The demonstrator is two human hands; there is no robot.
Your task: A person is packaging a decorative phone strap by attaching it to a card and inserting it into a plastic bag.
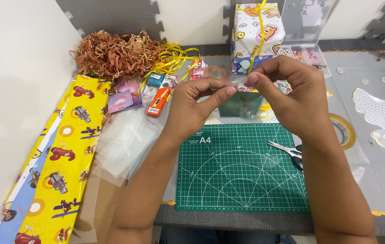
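My left hand [192, 106] and my right hand [292, 95] are raised above the green cutting mat [242, 180]. Together they pinch the top edge of a small clear plastic bag [242, 101], which hangs between them. The thumb and forefinger of each hand grip the bag's rim. What is inside the bag is hard to make out. A pair of scissors [287, 149] lies on the mat's right edge, under my right wrist.
Yellow patterned wrapping paper [61, 158] lies at the left beside a stack of clear sheets [125, 144]. Brown shredded paper [111, 54], yellow ribbon [174, 58], a wrapped gift box [258, 31] and small packets sit at the back. A tape roll [346, 131] lies at the right.
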